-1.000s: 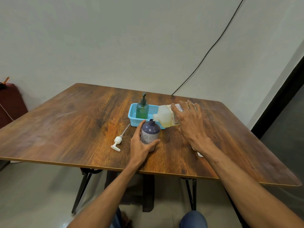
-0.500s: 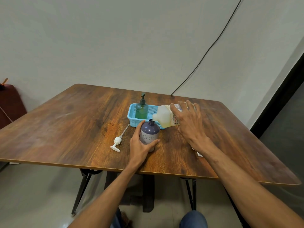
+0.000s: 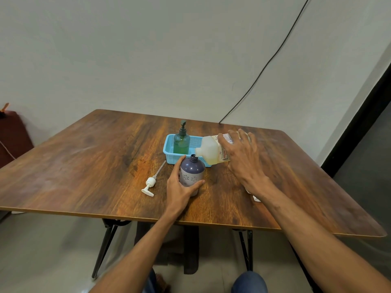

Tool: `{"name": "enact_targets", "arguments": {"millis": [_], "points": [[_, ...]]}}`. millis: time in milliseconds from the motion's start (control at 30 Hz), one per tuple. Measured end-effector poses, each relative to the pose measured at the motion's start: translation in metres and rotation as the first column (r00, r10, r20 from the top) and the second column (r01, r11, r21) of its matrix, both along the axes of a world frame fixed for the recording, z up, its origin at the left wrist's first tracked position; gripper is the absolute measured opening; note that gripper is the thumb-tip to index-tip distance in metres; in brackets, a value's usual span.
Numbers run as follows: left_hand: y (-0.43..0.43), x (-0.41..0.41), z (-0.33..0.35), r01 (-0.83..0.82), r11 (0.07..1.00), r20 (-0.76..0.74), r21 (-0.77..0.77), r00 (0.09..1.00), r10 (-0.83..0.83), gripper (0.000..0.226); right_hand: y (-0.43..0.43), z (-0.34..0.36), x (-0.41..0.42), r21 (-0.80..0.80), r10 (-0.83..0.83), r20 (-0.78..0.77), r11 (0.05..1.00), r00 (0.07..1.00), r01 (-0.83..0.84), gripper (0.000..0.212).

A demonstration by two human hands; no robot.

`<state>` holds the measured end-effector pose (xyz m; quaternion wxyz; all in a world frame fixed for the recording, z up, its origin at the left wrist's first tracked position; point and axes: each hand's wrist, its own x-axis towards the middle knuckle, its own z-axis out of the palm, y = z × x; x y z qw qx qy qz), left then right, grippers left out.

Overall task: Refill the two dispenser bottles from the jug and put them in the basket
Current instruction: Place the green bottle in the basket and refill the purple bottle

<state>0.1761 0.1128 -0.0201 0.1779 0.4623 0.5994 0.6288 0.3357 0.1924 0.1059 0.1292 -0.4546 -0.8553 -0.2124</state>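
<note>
Jug, gripped tilted by the right hand with its spout at the purple bottle the left hand clasps beside the basket, may spill past the narrow neck if tipped too steeply.

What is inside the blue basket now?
In the basket, the green pump bottle stands upright at the left. The tilted jug, held by the right hand, covers its right end, so that part cannot be checked.
</note>
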Motion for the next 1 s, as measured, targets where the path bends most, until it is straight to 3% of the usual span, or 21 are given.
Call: {"name": "enact_targets", "arguments": {"millis": [1000], "points": [[0.005,-0.003,-0.006,0.005,0.999,-0.006,0.037,1.0,-0.005,0.096,0.01,-0.002,0.0,0.104,0.049,-0.04,0.994,0.998,-0.045,0.086]]}}
